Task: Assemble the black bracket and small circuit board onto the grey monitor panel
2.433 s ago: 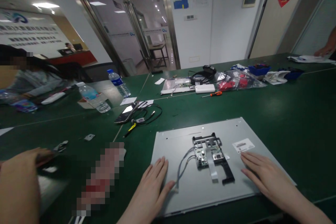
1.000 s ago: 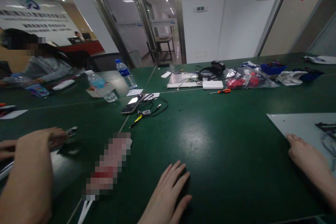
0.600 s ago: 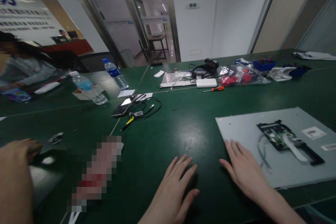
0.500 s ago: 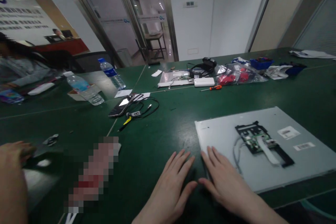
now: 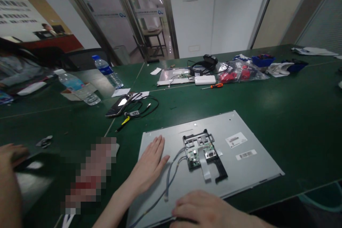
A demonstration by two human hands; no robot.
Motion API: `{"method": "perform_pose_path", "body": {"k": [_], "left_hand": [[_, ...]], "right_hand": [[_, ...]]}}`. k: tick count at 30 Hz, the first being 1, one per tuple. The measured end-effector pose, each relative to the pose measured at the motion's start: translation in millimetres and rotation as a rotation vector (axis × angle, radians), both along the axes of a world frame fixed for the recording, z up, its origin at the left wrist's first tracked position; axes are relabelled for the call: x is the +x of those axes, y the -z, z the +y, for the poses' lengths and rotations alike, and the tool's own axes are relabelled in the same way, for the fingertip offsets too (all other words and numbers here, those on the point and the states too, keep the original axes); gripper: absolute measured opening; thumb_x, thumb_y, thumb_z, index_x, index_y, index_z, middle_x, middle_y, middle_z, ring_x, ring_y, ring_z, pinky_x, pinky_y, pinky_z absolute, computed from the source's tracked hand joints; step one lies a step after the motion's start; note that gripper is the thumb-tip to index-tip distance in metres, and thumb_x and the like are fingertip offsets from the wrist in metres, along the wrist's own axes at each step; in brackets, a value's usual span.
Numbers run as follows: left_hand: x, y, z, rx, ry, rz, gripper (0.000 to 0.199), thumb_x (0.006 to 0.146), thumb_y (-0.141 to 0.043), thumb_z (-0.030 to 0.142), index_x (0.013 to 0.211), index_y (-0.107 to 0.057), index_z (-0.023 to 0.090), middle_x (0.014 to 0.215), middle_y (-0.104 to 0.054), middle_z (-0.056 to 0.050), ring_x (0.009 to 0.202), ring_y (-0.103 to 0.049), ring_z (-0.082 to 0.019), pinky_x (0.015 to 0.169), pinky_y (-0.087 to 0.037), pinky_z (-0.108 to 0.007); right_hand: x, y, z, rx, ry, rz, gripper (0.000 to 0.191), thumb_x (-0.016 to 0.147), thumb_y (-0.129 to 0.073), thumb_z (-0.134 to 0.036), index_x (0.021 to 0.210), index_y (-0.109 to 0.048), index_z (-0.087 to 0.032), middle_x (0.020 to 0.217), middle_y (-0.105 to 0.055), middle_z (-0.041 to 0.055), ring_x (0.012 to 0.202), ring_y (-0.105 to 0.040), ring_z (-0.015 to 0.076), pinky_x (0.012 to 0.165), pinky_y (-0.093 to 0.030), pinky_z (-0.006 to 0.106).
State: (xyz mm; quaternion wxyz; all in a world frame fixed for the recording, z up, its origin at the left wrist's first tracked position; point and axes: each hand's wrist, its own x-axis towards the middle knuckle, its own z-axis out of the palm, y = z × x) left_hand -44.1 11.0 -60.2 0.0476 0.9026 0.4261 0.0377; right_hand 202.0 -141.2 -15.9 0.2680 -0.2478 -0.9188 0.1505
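A flat grey metal panel (image 5: 256, 174) lies on the green table in front of me. On it sits a black bracket with a green circuit board (image 5: 196, 155), a pale ribbon cable and thin grey wires running toward the near left. My left hand (image 5: 151, 162) lies flat on the panel's left part, fingers stretched out and holding nothing. At the panel's near edge is my right hand (image 5: 197, 210), its fingers bent over the edge; what they grip underneath is hidden.
Left of the panel lies a blurred-out pinkish object (image 5: 93, 171). Another person's hand (image 5: 13, 155) is at the far left. Beyond are a phone (image 5: 117, 106), cables, bottles (image 5: 108, 73), a screwdriver (image 5: 213, 86) and a plastic bag (image 5: 240, 73).
The panel has moved left and nearer me. My left hand went from the bare table onto it, and my right hand moved from its left side to its near edge.
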Motion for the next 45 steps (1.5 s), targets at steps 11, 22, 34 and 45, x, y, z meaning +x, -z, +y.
{"method": "perform_pose_path", "body": {"k": [11, 22, 34, 45], "left_hand": [[-26, -23.5, 16, -0.028, -0.043, 0.01, 0.065, 0.105, -0.029, 0.053, 0.153, -0.036, 0.01, 0.158, -0.037, -0.018, 0.145, -0.038, -0.033, 0.118, -0.036, -0.053], [72, -77.4, 1, -0.128, 0.273, -0.287, 0.027, 0.098, -0.057, 0.034, 0.123, -0.058, 0.025, 0.127, -0.061, -0.008, 0.12, -0.056, -0.027, 0.105, -0.045, -0.049], [76, -61.0, -15, 0.077, 0.39, -0.325, 0.049, 0.085, -0.069, 0.041, 0.125, -0.049, 0.021, 0.131, -0.054, -0.013, 0.129, -0.048, -0.034, 0.118, -0.028, -0.06], [71, -63.1, -22, 0.049, 0.382, -0.271, 0.045, 0.084, -0.073, 0.039, 0.122, -0.055, 0.024, 0.133, -0.052, -0.011, 0.127, -0.048, -0.033, 0.117, -0.029, -0.062]], "right_hand": [[108, 46.6, -11, -0.182, 0.751, -0.155, 0.046, 0.098, -0.053, -0.03, 0.142, -0.047, -0.019, 0.145, -0.053, 0.015, 0.133, -0.052, 0.032, 0.109, -0.048, 0.053], [94, 41.2, -12, -0.239, 0.775, -0.158, 0.053, 0.097, -0.053, -0.031, 0.148, -0.042, -0.02, 0.143, -0.055, 0.0144, 0.129, -0.054, 0.0315, 0.107, -0.048, 0.051], [50, -23.1, 99, -0.231, 0.415, -0.088, 0.031, 0.093, -0.063, -0.022, 0.123, -0.062, -0.016, 0.117, -0.067, 0.0126, 0.111, -0.059, 0.0269, 0.096, -0.047, 0.044], [35, 10.9, 117, -0.257, 0.384, 0.089, 0.009, 0.087, -0.065, -0.009, 0.09, -0.067, -0.017, 0.094, -0.069, 0.0055, 0.094, -0.06, 0.0206, 0.086, -0.045, 0.035]]}}
